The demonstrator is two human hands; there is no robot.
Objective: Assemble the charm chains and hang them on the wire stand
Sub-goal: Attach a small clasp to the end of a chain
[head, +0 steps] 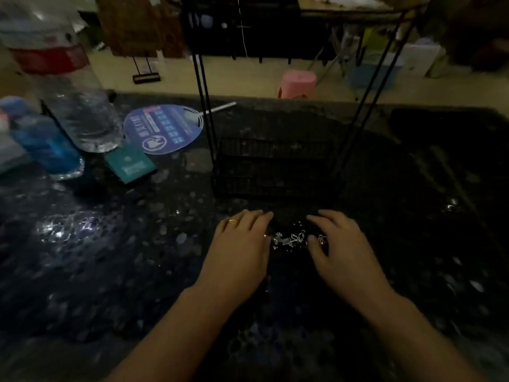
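Note:
A small heap of silver charm chains (290, 239) lies on the dark speckled countertop (137, 244). My left hand (242, 244), with a gold ring on one finger, rests palm down just left of the heap. On the heap's right side my right hand (338, 244) lies palm down, its thumb touching the chains. Fingers of both hands are relaxed and hold nothing. The black wire stand (272, 166) rises right behind the hands, its basket base on the counter and its thin uprights reaching to the top of the view.
At the left stand a clear plastic bottle (74, 106), a blue bottle (46, 144), a teal box (129, 164) and a blue hand fan (165, 128). A small silver piece (451, 206) glints at the right. Beyond the counter's far edge sits a pink stool (298, 84).

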